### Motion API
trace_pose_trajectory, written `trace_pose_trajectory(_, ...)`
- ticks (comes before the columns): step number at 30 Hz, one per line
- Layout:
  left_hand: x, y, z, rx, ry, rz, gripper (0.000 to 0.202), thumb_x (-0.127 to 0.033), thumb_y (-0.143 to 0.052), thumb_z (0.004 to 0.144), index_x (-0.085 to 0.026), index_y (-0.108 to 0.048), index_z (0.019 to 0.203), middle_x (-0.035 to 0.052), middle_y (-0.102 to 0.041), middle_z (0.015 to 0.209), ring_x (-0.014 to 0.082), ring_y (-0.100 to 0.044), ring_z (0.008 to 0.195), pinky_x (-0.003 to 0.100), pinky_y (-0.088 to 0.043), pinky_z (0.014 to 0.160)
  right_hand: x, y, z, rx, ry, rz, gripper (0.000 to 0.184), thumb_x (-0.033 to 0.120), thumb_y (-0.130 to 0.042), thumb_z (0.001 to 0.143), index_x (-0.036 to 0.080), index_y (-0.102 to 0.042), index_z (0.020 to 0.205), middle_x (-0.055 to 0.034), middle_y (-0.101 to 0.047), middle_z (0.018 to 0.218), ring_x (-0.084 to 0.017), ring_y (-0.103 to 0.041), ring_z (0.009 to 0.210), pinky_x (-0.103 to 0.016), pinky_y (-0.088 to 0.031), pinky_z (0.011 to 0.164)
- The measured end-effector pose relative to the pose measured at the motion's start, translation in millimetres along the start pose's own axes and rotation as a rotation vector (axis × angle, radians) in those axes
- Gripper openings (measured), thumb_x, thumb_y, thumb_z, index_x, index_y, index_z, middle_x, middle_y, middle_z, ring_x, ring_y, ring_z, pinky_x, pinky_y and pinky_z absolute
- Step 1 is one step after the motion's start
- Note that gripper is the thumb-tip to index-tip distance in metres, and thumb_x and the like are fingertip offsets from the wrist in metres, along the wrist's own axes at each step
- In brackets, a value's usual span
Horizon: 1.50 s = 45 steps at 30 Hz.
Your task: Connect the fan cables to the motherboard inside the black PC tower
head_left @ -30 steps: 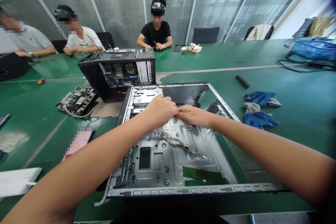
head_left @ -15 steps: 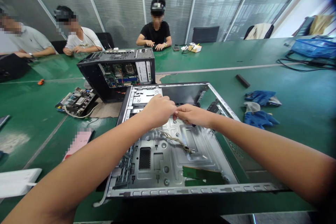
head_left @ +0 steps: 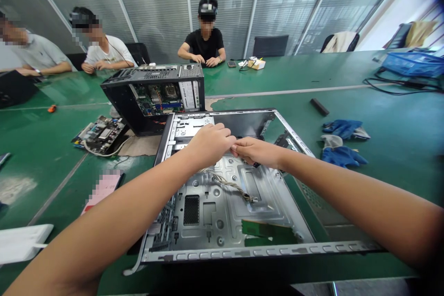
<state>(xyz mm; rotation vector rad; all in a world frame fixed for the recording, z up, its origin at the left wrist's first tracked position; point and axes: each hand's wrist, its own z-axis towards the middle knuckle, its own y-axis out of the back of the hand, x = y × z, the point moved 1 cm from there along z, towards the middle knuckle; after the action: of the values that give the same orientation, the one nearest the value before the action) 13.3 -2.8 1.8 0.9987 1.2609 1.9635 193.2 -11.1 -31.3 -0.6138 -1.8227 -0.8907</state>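
Observation:
An open, emptied metal computer case point(head_left: 222, 222) lies flat on the green table in front of me. Both my hands meet over its far half. My left hand point(head_left: 210, 144) is curled closed, and my right hand point(head_left: 255, 151) pinches toward it, fingertips touching. What they grip between them is hidden. A twisted cable point(head_left: 231, 185) runs from under my left hand down across the case floor. A green circuit strip point(head_left: 267, 230) lies near the case's front edge.
A second black case point(head_left: 156, 95) with its board inside stands behind, a loose motherboard point(head_left: 100, 133) to its left. Blue gloves point(head_left: 342, 141) and a black bar point(head_left: 319, 107) lie right. A pink object point(head_left: 104, 186) and white box point(head_left: 22, 243) lie left. Three people sit across the table.
Both hands stay together over the case and shift slightly upward and away; the view tilts a little. Nothing else moved.

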Motion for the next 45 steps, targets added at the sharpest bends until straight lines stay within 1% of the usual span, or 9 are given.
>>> trace_pose_trajectory(2, -1, 2.0, 0, -0.003, -0.005, 0.028, 0.015, -0.016, -0.052, 0.089, -0.016, -0.064, 0.079, 0.0068, -0.065, 0.083, 0.0178, -0.053, 0.08, 0.03, -0.036, 0.065, -1, 0, 0, 0.008, -0.001, 0.04, 0.031, 0.044, -0.051, 0.091, 0.02, -0.047, 0.072, 0.0072, -0.027, 0.054, -0.008, -0.022, 0.047, -0.025, -0.02, 0.045)
trace_pose_trajectory(6, -5, 6.7, 1, 0.034, -0.017, 0.058, 0.015, -0.011, -0.052, 0.088, -0.015, -0.064, 0.079, 0.0077, -0.064, 0.087, 0.0197, -0.053, 0.085, 0.031, -0.036, 0.065, -1, -1, 1, 0.022, -0.018, 0.09, 0.031, 0.044, -0.053, 0.089, 0.02, -0.048, 0.071, 0.0072, -0.026, 0.054, -0.009, -0.021, 0.047, -0.025, -0.02, 0.045)
trace_pose_trajectory(12, -8, 11.2, 1, 0.073, -0.029, 0.056, 0.017, -0.012, -0.052, 0.09, -0.015, -0.065, 0.08, 0.0081, -0.065, 0.089, 0.0209, -0.054, 0.089, 0.032, -0.035, 0.066, 1, -2, 0, 0.023, -0.018, 0.066, 0.028, 0.042, -0.049, 0.09, 0.019, -0.051, 0.075, 0.007, -0.027, 0.053, -0.009, -0.023, 0.047, -0.026, -0.021, 0.045)
trace_pose_trajectory(18, -7, 11.2, 1, 0.056, -0.022, 0.047, 0.015, -0.014, -0.053, 0.09, -0.016, -0.065, 0.081, 0.0067, -0.066, 0.087, 0.0201, -0.054, 0.089, 0.031, -0.034, 0.068, -3, 1, 2, -0.001, 0.01, 0.056, 0.027, 0.041, -0.05, 0.09, 0.017, -0.058, 0.083, 0.0065, -0.028, 0.058, -0.009, -0.024, 0.049, -0.026, -0.022, 0.046)
trace_pose_trajectory(22, -7, 11.3, 2, 0.062, -0.02, 0.046, 0.016, -0.015, -0.052, 0.091, -0.016, -0.065, 0.081, 0.0061, -0.067, 0.086, 0.0199, -0.054, 0.088, 0.031, -0.034, 0.068, -2, 0, 1, -0.009, 0.018, 0.088, 0.025, 0.039, -0.051, 0.089, 0.016, -0.059, 0.084, 0.007, -0.026, 0.057, -0.009, -0.021, 0.049, -0.026, -0.02, 0.046)
trace_pose_trajectory(26, -7, 12.5, 3, 0.073, -0.016, 0.042, 0.015, -0.012, -0.052, 0.089, -0.016, -0.064, 0.081, 0.0055, -0.067, 0.086, 0.0195, -0.054, 0.088, 0.031, -0.034, 0.067, 2, -1, -1, -0.02, -0.003, 0.087, 0.025, 0.039, -0.051, 0.089, 0.016, -0.058, 0.083, 0.0072, -0.027, 0.056, -0.009, -0.021, 0.048, -0.026, -0.02, 0.045)
trace_pose_trajectory(35, -4, 2.6, 1, 0.092, -0.002, -0.005, 0.012, -0.008, -0.057, 0.082, -0.017, -0.064, 0.08, 0.0036, -0.067, 0.084, 0.0189, -0.054, 0.083, 0.03, -0.033, 0.063, -1, 1, -1, 0.02, 0.009, 0.004, 0.031, 0.046, -0.049, 0.091, 0.019, -0.053, 0.078, 0.0072, -0.027, 0.056, -0.009, -0.023, 0.048, -0.025, -0.022, 0.045)
trace_pose_trajectory(41, -3, 1.3, 1, 0.091, -0.006, -0.01, 0.013, -0.011, -0.055, 0.084, -0.016, -0.064, 0.078, 0.0048, -0.066, 0.08, 0.0197, -0.054, 0.081, 0.031, -0.034, 0.061, 2, 1, -2, 0.002, -0.012, -0.044, 0.029, 0.044, -0.049, 0.09, 0.019, -0.052, 0.076, 0.0064, -0.029, 0.057, -0.009, -0.026, 0.047, -0.026, -0.022, 0.044)
trace_pose_trajectory(45, -2, -1.5, 1, 0.076, -0.004, -0.023, 0.015, -0.014, -0.052, 0.087, -0.016, -0.065, 0.079, 0.0066, -0.065, 0.081, 0.0198, -0.053, 0.08, 0.03, -0.036, 0.062, 2, 1, -2, 0.005, -0.014, -0.039, 0.029, 0.044, -0.049, 0.091, 0.019, -0.051, 0.076, 0.0067, -0.028, 0.056, -0.009, -0.025, 0.048, -0.025, -0.022, 0.045)
